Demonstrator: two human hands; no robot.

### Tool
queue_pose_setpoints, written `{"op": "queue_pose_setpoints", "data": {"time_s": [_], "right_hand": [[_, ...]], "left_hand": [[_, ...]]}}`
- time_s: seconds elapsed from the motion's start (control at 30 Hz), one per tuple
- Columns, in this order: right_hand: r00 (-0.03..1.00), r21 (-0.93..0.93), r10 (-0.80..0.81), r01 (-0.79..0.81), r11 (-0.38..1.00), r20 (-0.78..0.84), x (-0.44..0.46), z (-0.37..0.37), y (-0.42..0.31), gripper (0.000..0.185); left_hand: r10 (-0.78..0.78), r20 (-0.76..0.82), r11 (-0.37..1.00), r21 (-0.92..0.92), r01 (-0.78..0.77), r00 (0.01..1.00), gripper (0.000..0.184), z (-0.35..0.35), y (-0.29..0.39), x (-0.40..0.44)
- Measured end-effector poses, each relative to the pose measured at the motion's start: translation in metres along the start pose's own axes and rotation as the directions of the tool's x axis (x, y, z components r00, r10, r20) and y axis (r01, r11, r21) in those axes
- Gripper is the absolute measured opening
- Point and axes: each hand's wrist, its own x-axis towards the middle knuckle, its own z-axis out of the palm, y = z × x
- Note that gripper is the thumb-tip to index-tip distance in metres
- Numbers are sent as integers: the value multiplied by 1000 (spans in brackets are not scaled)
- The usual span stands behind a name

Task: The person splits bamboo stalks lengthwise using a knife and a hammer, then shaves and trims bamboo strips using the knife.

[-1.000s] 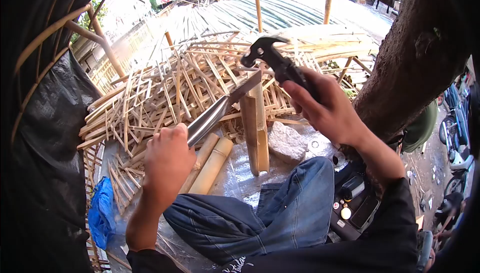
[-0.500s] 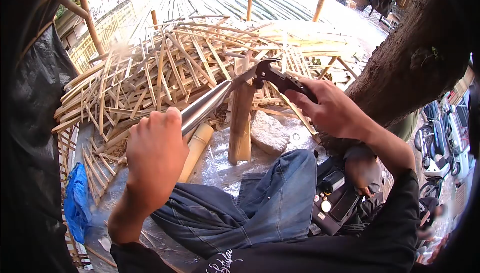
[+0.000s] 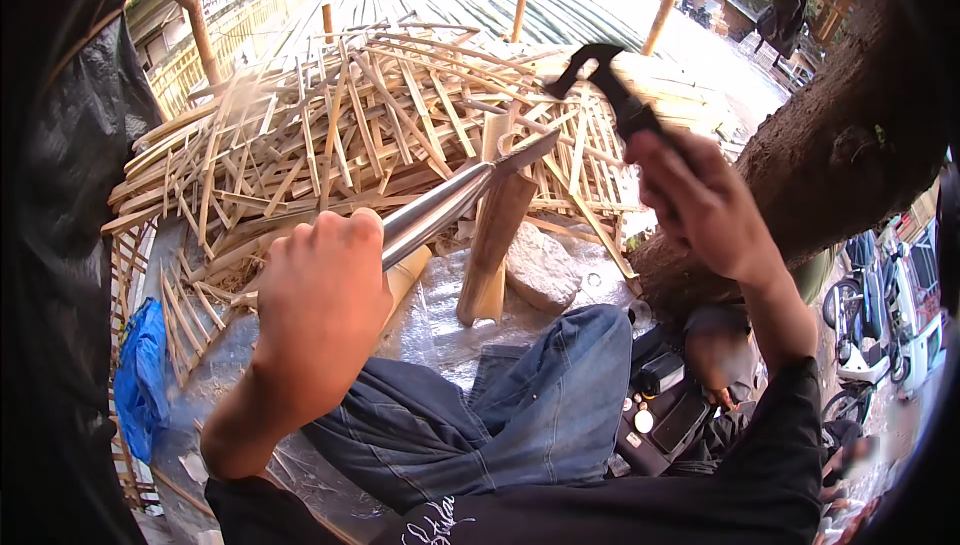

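Note:
My left hand (image 3: 322, 305) is closed round the hidden handle end of a long, shiny machete (image 3: 435, 210). Its blade lies across the top of an upright bamboo piece (image 3: 495, 240), with the tip sticking out beyond it on the right. The bamboo leans slightly to the right and its top looks split. My right hand (image 3: 705, 205) grips a black claw hammer (image 3: 610, 80), raised above and to the right of the blade, apart from it.
Behind lies a heap of bamboo strips (image 3: 340, 135). A pale stone (image 3: 543, 267) rests beside the upright bamboo. Another bamboo piece (image 3: 405, 280) lies near my left hand. A tree trunk (image 3: 790, 180) slants at right, with a seated person (image 3: 720, 350) below. A blue plastic bag (image 3: 140, 380) is at left.
The hammer has lifted up and to the right, away from the blade. My left hand keeps hold of the machete; the bamboo now tilts more to the right.

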Motion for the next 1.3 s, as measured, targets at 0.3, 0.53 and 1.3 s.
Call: {"op": "queue_pose_setpoints", "data": {"time_s": [0.3, 0.53, 1.3], "right_hand": [[1000, -92, 9, -9, 996, 1, 6, 1, 12, 32], [986, -76, -161, 157, 985, -39, 6, 14, 4, 31], [982, 15, -183, 183, 983, 37, 19, 12, 29, 23]], "left_hand": [[83, -182, 996, 50, -75, 980, 12, 16, -12, -8], [44, -2, 999, -26, -44, 999, 10, 1, -3, -4], [25, 13, 996, -91, -24, 1000, 6, 3, -6, -4]]}}
